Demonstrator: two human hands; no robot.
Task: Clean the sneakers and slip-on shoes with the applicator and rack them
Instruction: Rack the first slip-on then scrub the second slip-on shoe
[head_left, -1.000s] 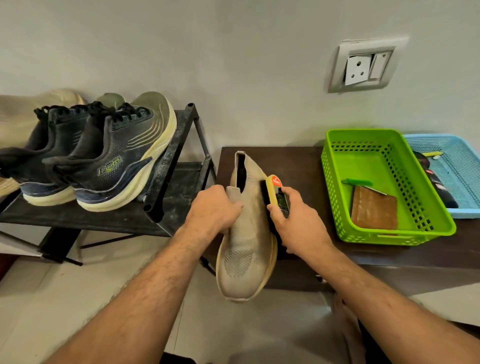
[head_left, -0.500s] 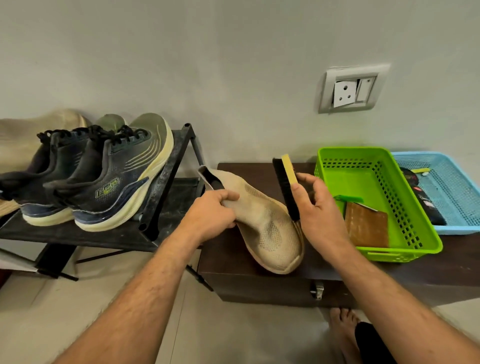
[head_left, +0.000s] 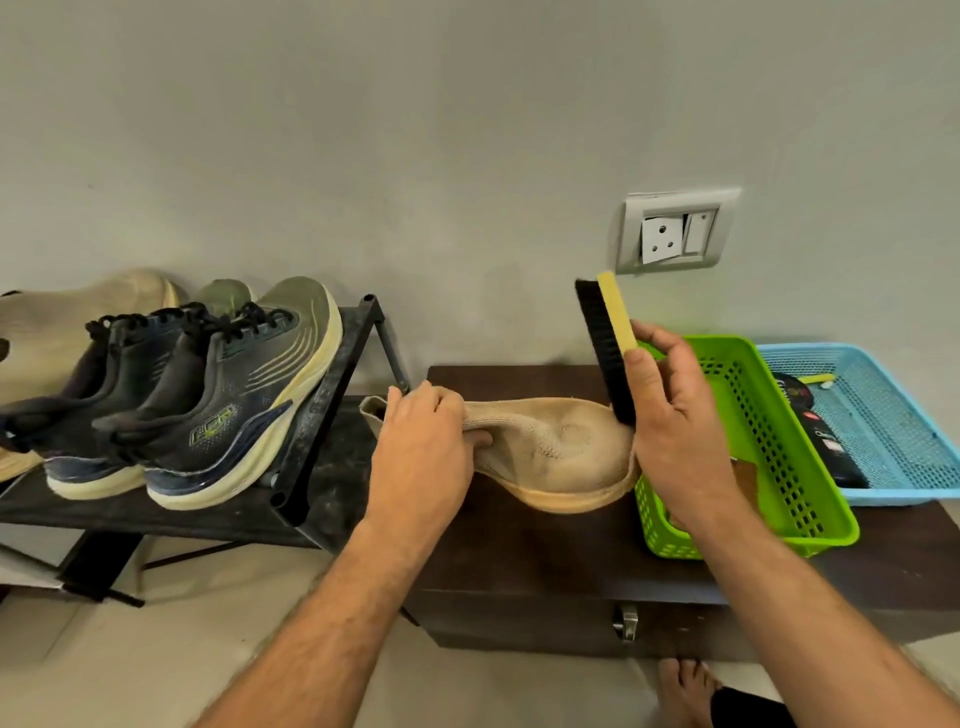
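Two forearms: both of yours reach in from the bottom edge, bare, angled up toward the middle of the view.
Wall: plain grey behind everything, with a socket plate (head_left: 675, 231) set in it above the brush.
Cabinet (head_left: 545, 561): dark brown, low, its top carrying the baskets; a metal latch shows on its front.
Shoe rack (head_left: 322, 415): black metal, just left of the cabinet, its shelf tilted toward you.
Sneakers (head_left: 208, 400): a dark pair with pale soles and black laces, side by side on the rack shelf, toes up toward the wall.
Beige shoe at far left (head_left: 78, 312): behind the sneakers on the rack, partly hidden.
Green basket (head_left: 753, 467): on the cabinet top, partly behind your right hand.
Blue basket (head_left: 883, 415): touching the green one on its right, holding a dark tube.
Slip-on shoe (head_left: 561, 447): beige knit, held on its side over the cabinet top, opening to the left, toe to the right just beside the green basket.
Left hand (head_left: 421, 457): your fingers are curled around the shoe's collar, thumb under the knit, back of the hand facing you.
Right hand (head_left: 675, 431): you grip the brush low down, fingers wrapped behind it, thumb along its front edge.
Brush (head_left: 605, 343): upright, slightly tilted left, yellow back to the right, black bristles to the left; its lower end is touching the shoe's toe.
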